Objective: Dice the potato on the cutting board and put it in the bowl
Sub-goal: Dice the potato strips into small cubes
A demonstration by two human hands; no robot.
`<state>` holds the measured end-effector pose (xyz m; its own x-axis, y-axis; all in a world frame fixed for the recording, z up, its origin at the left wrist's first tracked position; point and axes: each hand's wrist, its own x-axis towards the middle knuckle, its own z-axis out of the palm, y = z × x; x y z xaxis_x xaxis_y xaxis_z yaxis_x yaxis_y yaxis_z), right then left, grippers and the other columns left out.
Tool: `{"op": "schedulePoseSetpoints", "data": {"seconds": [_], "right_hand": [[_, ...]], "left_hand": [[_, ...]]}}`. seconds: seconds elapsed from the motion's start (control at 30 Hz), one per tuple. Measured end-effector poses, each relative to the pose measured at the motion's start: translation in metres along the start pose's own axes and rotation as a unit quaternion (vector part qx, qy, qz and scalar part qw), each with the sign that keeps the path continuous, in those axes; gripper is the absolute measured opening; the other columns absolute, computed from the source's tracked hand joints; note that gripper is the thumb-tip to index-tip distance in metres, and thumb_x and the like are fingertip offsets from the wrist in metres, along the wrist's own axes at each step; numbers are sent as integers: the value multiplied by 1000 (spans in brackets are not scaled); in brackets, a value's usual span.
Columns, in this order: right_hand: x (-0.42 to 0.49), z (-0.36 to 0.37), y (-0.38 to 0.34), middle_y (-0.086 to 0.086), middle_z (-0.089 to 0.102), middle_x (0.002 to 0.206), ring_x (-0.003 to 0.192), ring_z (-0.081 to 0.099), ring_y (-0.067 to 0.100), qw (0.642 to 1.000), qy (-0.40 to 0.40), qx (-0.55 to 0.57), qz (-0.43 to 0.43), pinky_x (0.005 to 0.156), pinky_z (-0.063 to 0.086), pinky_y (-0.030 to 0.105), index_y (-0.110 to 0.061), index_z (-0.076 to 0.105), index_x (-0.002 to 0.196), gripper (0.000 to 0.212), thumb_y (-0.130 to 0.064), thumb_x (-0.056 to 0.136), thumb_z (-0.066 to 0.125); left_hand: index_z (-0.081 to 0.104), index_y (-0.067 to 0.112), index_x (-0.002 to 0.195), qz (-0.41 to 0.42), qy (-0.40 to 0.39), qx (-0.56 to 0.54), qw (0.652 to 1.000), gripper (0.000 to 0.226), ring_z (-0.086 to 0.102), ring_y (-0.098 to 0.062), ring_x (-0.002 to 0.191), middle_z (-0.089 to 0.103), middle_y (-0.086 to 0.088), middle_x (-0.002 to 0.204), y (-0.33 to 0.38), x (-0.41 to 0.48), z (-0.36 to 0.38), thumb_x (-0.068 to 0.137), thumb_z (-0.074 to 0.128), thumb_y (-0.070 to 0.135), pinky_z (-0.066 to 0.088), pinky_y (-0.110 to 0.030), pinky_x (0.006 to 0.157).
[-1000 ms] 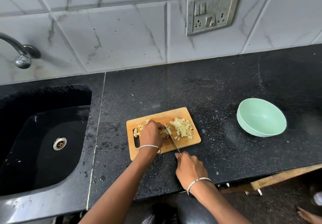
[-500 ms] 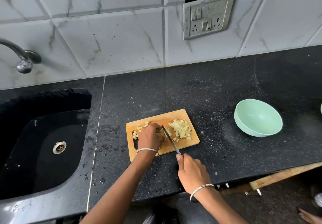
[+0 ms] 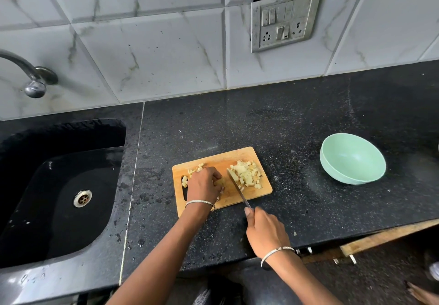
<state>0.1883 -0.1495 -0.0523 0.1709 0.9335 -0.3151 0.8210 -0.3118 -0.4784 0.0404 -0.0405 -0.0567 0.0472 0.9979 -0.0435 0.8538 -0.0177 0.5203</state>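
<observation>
A small wooden cutting board [image 3: 237, 155] lies on the black counter. A heap of diced potato [image 3: 247, 174] covers its right half, and a few more cubes [image 3: 193, 170] lie at its left. My left hand [image 3: 204, 184] holds down an uncut potato piece [image 3: 219, 182] with curled fingers. My right hand [image 3: 264, 231] grips the knife handle, and the knife blade [image 3: 237, 189] slants across the board between the piece and the heap. The mint-green bowl [image 3: 351, 158] stands empty to the right, apart from the board.
A black sink [image 3: 59, 198] with a drain fills the left, a tap [image 3: 31, 76] above it. A switch plate [image 3: 285, 19] hangs on the tiled wall. The counter's front edge runs just below my right hand; a wooden strip [image 3: 389, 236] sticks out beneath it.
The knife blade has shifted right, away from my left hand toward the diced heap. My left hand stays on the piece. The view has tilted slightly.
</observation>
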Motion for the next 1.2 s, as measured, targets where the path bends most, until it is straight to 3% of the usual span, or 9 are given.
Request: {"op": "schedulePoseSetpoints", "data": {"seconds": [0.3,0.63,0.93,1.1,1.2], "right_hand": [[-5,4,-7,4,64,90,90,62,31,999,2,11,-40,64,38,38,-24,43,89,35,-48,103,21],[-7,10,-21,9,66,100,97,63,34,1000,-1,-19,-19,64,39,37,-17,49,103,38,-45,104,23],[17,15,-39,13,64,112,105,63,35,998,-17,-59,0,77,49,41,-12,51,117,26,-31,103,39],[9,15,-25,12,64,112,107,61,36,998,-17,-58,2,69,40,38,-14,52,112,39,-42,104,27],[3,13,-21,11,65,112,106,62,35,999,-26,-48,-2,71,42,38,-15,55,110,40,-44,104,27]], "left_hand": [[71,21,87,-23,26,-52,998,18,66,-14,79,73,5,84,0,-4,2,73,81,14,46,-22,66],[76,23,85,-30,19,-71,997,14,69,-17,73,74,6,79,-5,-2,4,75,80,13,55,-33,71],[76,24,81,-46,20,-76,996,16,69,-14,69,74,7,76,-5,1,6,73,79,10,56,-29,69],[76,24,80,-51,26,-72,996,13,69,-14,71,74,8,77,-2,-2,5,74,79,13,55,-30,69],[75,24,79,-57,24,-71,996,14,68,-14,69,74,7,76,0,-3,4,74,79,12,55,-30,69]]}}
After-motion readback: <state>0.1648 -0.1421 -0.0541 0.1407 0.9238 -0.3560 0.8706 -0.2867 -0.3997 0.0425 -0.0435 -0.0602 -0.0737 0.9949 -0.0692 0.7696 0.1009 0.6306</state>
